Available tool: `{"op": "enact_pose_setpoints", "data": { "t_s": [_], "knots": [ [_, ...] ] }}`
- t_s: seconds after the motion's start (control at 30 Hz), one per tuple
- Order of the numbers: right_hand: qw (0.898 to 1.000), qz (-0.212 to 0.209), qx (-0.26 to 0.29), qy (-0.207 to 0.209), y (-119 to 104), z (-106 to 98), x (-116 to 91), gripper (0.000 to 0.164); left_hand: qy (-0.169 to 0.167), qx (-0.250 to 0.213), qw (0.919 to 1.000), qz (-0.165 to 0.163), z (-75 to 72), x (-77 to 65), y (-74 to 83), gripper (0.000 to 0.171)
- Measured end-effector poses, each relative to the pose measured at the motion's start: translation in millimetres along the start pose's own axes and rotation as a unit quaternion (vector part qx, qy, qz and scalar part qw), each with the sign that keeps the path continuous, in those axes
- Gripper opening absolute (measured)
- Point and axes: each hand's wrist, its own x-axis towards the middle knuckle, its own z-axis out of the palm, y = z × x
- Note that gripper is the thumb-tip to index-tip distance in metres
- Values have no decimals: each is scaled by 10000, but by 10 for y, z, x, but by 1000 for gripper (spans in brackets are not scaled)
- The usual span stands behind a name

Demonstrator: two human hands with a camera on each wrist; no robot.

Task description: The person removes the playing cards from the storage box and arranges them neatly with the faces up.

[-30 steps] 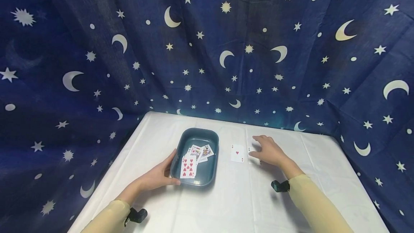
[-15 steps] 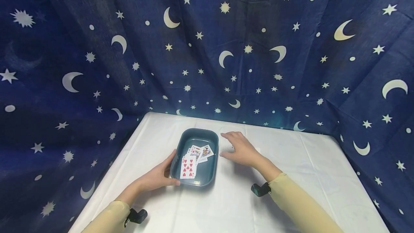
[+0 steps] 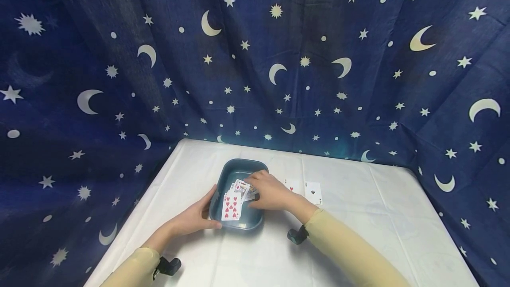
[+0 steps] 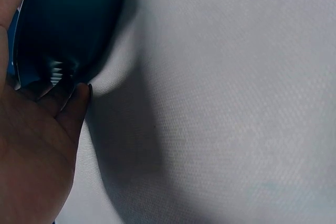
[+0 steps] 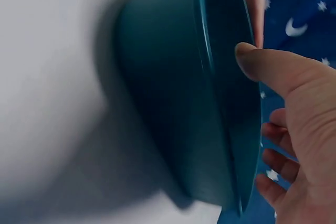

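Observation:
A dark teal plastic tub (image 3: 253,219) stands on the white table, with several face-up playing cards inside. A hearts number card (image 3: 232,207) lies frontmost on that pile. My left hand (image 3: 193,218) grips the tub's left side, thumb at the near corner and fingers along the wall. Over the tub's right rim reaches my right hand (image 3: 272,194), its fingers above the cards and partly covering a face card. In the right wrist view thumb and fingers are spread apart, nothing between them. Right of the tub lie an ace of hearts (image 3: 291,188), half hidden, and an ace of clubs (image 3: 313,193).
The white cloth-covered table (image 3: 358,225) spreads around the tub, its far edge against a dark blue curtain (image 3: 255,79) with moons and stars. Black cameras are strapped at the left wrist (image 3: 170,266) and right wrist (image 3: 297,235).
My right hand has swept left from over the ace of clubs, across the ace of hearts, to above the tub. Both aces show again on the table. The left hand and tub stay put.

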Motion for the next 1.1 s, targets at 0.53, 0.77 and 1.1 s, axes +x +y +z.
{"op": "enact_pose_setpoints", "data": {
  "t_s": [0.53, 0.77, 1.1],
  "knots": [
    [9937, 100, -771, -807, -271, 312, 314, 81, -28, 66, 9998, 175, -12, -10, -14, 123],
    [9917, 272, -829, -950, -298, 362, 368, 88, -70, 47, 9998, 166, -17, -10, -14, 121],
    [9902, 371, -979, -923, -289, 431, 379, 91, -51, 109, 9998, 146, -16, -5, -31, 121]
  ]
}}
